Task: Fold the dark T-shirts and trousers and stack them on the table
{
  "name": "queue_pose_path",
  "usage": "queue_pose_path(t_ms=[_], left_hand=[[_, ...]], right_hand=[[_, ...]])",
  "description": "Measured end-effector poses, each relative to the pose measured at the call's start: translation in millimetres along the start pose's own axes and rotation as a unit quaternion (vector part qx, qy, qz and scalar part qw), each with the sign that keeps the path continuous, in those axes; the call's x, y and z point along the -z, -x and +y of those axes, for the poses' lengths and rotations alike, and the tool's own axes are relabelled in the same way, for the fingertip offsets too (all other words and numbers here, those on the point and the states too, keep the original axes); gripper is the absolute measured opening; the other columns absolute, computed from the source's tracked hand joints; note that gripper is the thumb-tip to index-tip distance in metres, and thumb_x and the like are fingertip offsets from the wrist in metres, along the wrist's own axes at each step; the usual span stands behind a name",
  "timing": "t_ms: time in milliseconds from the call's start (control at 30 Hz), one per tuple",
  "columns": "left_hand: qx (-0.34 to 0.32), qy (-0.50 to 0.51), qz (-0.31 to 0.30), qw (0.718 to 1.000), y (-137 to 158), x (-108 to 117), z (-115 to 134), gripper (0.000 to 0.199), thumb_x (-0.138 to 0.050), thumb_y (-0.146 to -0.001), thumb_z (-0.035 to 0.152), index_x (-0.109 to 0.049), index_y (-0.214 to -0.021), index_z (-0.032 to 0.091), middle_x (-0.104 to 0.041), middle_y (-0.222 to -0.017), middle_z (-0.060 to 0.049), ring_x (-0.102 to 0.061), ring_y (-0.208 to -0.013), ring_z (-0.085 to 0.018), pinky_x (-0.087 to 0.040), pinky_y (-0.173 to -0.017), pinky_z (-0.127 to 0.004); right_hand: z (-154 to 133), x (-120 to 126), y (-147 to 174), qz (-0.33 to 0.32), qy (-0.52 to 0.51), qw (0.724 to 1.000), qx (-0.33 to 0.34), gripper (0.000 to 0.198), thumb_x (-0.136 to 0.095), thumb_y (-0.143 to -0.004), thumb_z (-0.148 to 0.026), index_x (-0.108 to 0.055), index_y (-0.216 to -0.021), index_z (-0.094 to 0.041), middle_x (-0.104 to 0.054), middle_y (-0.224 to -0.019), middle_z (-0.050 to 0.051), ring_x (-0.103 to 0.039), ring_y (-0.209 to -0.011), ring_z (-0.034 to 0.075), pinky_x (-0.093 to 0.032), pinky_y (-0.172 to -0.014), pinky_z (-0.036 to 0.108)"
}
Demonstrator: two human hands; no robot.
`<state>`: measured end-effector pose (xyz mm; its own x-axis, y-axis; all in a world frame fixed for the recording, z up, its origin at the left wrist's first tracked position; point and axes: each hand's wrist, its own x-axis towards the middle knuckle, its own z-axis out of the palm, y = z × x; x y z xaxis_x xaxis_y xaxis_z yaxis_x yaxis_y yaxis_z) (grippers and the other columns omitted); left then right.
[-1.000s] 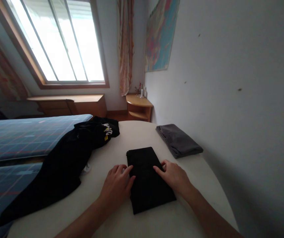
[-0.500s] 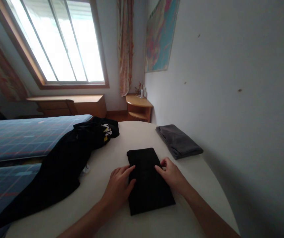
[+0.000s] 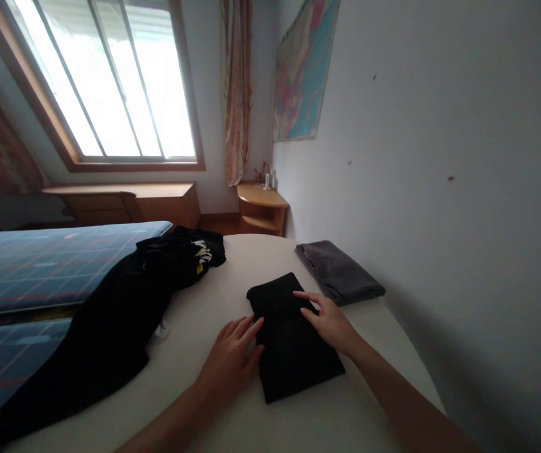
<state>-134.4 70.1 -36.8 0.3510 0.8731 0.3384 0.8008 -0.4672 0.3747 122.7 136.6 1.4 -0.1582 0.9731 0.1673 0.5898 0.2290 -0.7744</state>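
Observation:
A black folded garment point(image 3: 294, 343) lies flat on the white table point(image 3: 214, 415), turned slightly askew. My left hand point(image 3: 235, 349) rests at its left edge, thumb and fingers apart, fingertips touching the cloth. On its upper right edge lies my right hand point(image 3: 324, 318), with the index finger stretched over the cloth and the thumb apart from it. A grey folded garment point(image 3: 341, 274) sits just beyond my right hand. Left of my hands, a loose black garment point(image 3: 119, 321) with a white and yellow print trails over the table's left edge.
Two blue plaid mattresses point(image 3: 63, 264) adjoin the table on the left. A white wall point(image 3: 421, 239) runs close along the right side. At the back stand a wooden corner shelf point(image 3: 263, 196) and a low wooden desk point(image 3: 157, 192) under the window.
The black folded garment has shifted a little right and turned so its far right corner points further away. My right hand has opened, its index finger now extended over the cloth.

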Motion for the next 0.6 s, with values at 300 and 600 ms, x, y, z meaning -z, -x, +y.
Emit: queue_pose_path(t_ms=[300, 600], left_hand=[[0.017, -0.035, -0.03, 0.999, 2, -5, -4, 0.051, -0.049, -0.098, 0.033, -0.045, -0.148, 0.027, -0.047, -0.152, -0.005, -0.041, -0.141, -0.026, -0.037, -0.116, -0.048], [0.021, -0.045, -0.046, 0.998, 2, -5, -4, 0.051, -0.048, -0.097, 0.033, -0.047, -0.147, 0.026, -0.046, -0.153, -0.006, -0.041, -0.142, -0.027, -0.038, -0.116, -0.049]], right_hand=[[11, 43, -63, 0.033, 0.108, 0.989, 0.094, 0.044, -0.058, -0.082, -0.014, -0.07, -0.123, -0.022, -0.068, -0.128, 0.008, -0.062, -0.12, 0.024, -0.043, -0.109, 0.042], [10, 83, -124, 0.03, 0.166, 0.98, 0.102, 0.046, -0.057, -0.083, -0.014, -0.068, -0.127, -0.02, -0.069, -0.126, 0.007, -0.065, -0.115, 0.022, -0.047, -0.106, 0.038]])
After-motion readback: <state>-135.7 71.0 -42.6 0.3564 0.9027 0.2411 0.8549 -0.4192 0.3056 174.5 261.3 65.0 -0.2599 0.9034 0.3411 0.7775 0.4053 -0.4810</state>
